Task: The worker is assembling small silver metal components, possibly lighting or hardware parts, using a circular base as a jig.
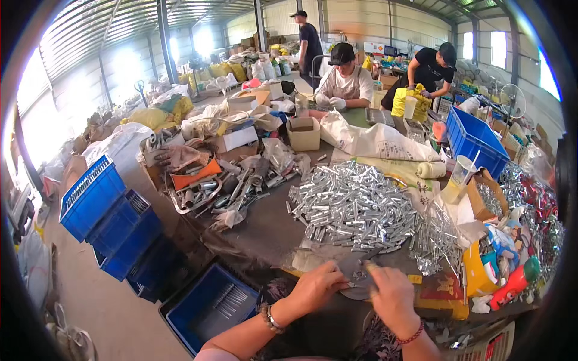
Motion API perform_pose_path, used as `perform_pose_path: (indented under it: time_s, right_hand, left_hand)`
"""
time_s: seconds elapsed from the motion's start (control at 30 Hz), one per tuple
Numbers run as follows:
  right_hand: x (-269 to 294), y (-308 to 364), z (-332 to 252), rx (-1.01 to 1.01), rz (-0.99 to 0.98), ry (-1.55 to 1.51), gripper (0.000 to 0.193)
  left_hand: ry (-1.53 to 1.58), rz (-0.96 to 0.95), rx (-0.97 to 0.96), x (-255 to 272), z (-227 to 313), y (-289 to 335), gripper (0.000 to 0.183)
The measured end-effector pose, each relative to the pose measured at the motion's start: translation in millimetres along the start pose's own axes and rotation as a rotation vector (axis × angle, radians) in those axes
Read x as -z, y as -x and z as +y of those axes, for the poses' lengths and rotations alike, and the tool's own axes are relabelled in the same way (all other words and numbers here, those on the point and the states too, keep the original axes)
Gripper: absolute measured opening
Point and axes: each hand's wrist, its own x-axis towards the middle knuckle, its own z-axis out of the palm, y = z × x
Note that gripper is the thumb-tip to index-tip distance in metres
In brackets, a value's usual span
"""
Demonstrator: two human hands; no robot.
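At the table's front edge, my left hand (316,287) is closed in a pinch. A small shiny metal piece shows at its fingertips, too small to name. My right hand (392,295) is just to the right, its fingers pointing forward and smeared by motion. Between the hands lies a dark grey pad (355,265) with small metal bits on it. Right beyond them rises a large heap of silvery metal sleeves (355,207). Thin metal rods (439,237) lie in a tangle at the heap's right side.
A blue bin (201,310) with several metal rods sits low at my left, near stacked blue crates (114,222). Tools and an orange piece (195,175) clutter the table's left. A red bottle (515,286) lies at right. Across the table a person (346,81) works in white gloves.
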Motion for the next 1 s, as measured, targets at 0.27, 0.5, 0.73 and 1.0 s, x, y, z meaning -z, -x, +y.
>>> perform_pose_path:
  time_s: [0.27, 0.5, 0.73, 1.0]
  right_hand:
    - [4, 5, 26, -0.134, 0.046, 0.068, 0.050]
    - [-9, 13, 29, -0.173, 0.107, -0.066, 0.047]
    - [23, 39, -3, -0.138, 0.024, -0.162, 0.047]
    - [6, 7, 43, -0.162, 0.012, -0.280, 0.045]
  left_hand:
    - [-0.019, 0.050, 0.016, 2, 5, 1, 0.014]
    - [0.002, 0.027, 0.053, 3, 0, -1, 0.019]
    - [-0.018, 0.007, 0.064, 5, 6, 4, 0.020]
    - [-0.019, -0.006, 0.050, 3, 4, -2, 0.019]
